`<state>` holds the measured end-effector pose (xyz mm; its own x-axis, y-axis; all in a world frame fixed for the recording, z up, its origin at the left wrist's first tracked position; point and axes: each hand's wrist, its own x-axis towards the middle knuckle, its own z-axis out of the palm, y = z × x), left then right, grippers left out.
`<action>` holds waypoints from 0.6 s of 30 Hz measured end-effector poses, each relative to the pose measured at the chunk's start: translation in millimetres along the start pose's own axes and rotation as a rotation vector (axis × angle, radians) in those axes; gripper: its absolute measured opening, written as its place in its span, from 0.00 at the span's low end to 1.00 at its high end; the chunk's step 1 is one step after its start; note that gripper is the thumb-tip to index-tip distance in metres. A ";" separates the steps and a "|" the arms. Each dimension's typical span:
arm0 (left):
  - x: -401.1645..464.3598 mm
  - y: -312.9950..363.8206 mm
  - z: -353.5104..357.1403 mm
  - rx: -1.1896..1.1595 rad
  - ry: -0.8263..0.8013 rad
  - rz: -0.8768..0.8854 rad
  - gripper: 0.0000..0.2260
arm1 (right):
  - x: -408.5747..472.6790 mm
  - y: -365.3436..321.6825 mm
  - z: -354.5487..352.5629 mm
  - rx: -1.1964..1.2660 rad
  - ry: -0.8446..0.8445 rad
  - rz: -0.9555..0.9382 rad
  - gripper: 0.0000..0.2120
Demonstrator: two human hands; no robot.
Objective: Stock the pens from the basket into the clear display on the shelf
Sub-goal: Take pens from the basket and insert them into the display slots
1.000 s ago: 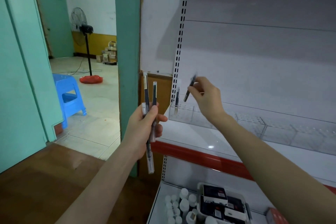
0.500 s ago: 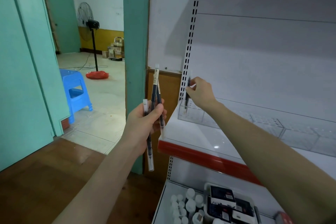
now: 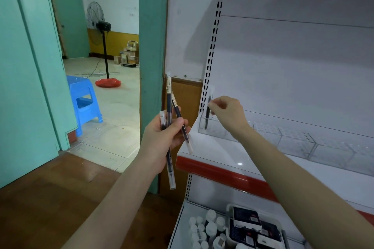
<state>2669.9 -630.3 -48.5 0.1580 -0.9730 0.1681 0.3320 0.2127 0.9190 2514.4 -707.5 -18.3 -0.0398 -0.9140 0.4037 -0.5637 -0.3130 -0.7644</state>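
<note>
From the head view, the left hand [image 3: 164, 137] sits out in front of the shelf's corner, its grip curled round a small bunch of pens [image 3: 169, 127]; they fan apart, one running nearly upright with its clear cap hanging well below the fist, one leaning right with its tip over the shelf edge, a shorter clear end poking up at the left; the right hand [image 3: 227, 115] reaches over the white shelf [image 3: 218, 153], fingers and thumb pinching the top of a single pen [image 3: 207, 114]; that pen stands almost upright, its lower end down inside the leftmost compartment of the clear display [image 3: 293, 143], hard by the perforated upright [image 3: 212, 46]; whether the tip touches the bottom cannot be told; the display runs along the back of the shelf to the right, its other compartments showing no pens; a red strip [image 3: 222, 174] fronts the shelf; below, on the lower shelf, white bottles [image 3: 206, 228] stand beside a tray of dark boxes [image 3: 255, 226]; through the doorway at left, a blue stool [image 3: 85, 101] and a standing fan [image 3: 99, 26] on the tiled floor.
</note>
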 end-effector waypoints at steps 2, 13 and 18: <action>-0.9 1.0 5.8 -0.006 0.003 0.013 0.07 | -26.2 -6.0 -8.6 0.139 -0.108 0.005 0.06; -6.3 17.4 39.1 0.033 0.085 0.132 0.02 | -79.8 -10.8 -44.6 0.358 -0.271 0.057 0.06; -3.8 25.7 37.3 0.045 0.123 0.157 0.05 | -79.5 -6.0 -61.4 0.576 -0.216 0.219 0.07</action>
<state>2643.1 -624.5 -12.2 0.3178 -0.9094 0.2684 0.2533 0.3542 0.9002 2470.2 -617.1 -14.8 0.0972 -0.9849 0.1434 -0.0269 -0.1466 -0.9888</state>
